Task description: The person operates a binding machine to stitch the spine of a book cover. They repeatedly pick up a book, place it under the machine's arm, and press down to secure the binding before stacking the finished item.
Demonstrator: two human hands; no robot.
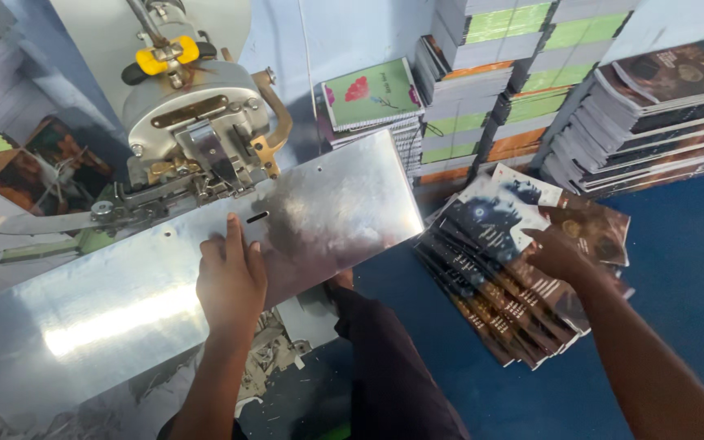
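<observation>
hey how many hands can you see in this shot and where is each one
2. The left hand lies flat on the shiny metal plate below the machine head. The right hand rests on the fanned pile of dark booklets on the blue surface.

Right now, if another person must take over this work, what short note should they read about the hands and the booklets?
Left hand: flat on the shiny metal table of the stitching machine, fingers near its slot; it holds nothing.
Right hand: resting on the fanned pile of dark-covered booklets on the blue floor, not yet lifting one.
Done: cannot be told; no booklet lies on the machine table.
Left: the whole fanned pile is beside the machine.
More stacks of booklets stand behind, against the wall.
</observation>
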